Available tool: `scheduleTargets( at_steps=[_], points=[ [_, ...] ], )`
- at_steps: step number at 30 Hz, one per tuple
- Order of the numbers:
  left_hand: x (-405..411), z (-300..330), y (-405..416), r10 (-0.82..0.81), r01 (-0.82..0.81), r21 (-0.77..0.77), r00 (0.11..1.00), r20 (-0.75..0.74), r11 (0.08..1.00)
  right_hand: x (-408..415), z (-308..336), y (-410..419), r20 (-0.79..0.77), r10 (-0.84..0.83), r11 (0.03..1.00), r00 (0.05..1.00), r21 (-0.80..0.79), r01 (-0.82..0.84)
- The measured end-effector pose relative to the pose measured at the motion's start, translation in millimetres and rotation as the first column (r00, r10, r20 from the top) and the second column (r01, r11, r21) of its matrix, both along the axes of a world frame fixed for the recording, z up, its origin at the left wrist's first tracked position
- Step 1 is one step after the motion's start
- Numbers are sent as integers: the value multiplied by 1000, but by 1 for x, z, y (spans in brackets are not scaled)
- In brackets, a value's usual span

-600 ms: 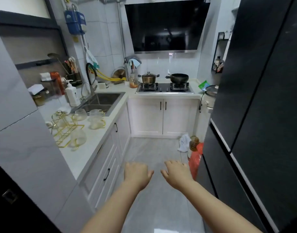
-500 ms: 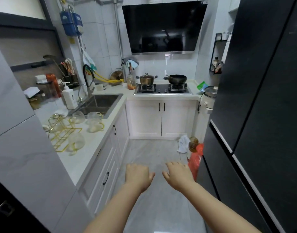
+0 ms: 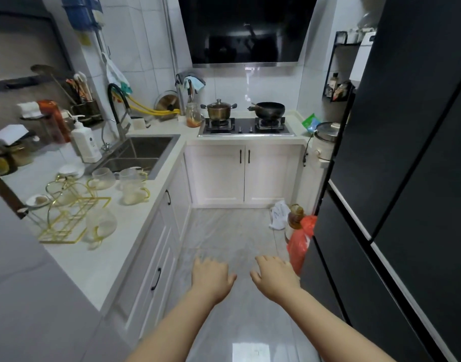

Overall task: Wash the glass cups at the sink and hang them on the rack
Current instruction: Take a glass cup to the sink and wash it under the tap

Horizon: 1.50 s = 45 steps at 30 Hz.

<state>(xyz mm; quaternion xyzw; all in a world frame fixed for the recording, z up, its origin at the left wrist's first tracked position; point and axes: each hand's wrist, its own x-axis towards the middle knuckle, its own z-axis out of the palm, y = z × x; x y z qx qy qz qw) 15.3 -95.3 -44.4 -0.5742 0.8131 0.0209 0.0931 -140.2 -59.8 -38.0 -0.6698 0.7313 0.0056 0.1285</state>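
A person's left hand and right hand reach out side by side over the pale grey tiled floor, palms down, fingers loosely spread and holding nothing. The hands hang apart from each other, above a bare strip of floor that runs between the white lower cabinets on the left and the tall black refrigerator on the right.

The clear glass cups with gold handles sit on the white stone countertop, well ahead of the hands. One stands by the near rim of the stainless steel sink, a pair sits close to the counter's front edge, and one lies on its side touching the gold wire rack.

At the far end, a black gas hob carries a brass lidded pot and a black wok. A red plastic bag stands on the floor against the refrigerator's lower edge, just beyond the right hand.
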Motion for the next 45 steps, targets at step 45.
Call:
scheduleTargets(
  at_steps=[45],
  points=[
    [-43,-47,-314,40,-45,159,999,34,986,-32,-51,-315,16,6,993,1000,117,-8]
  ],
)
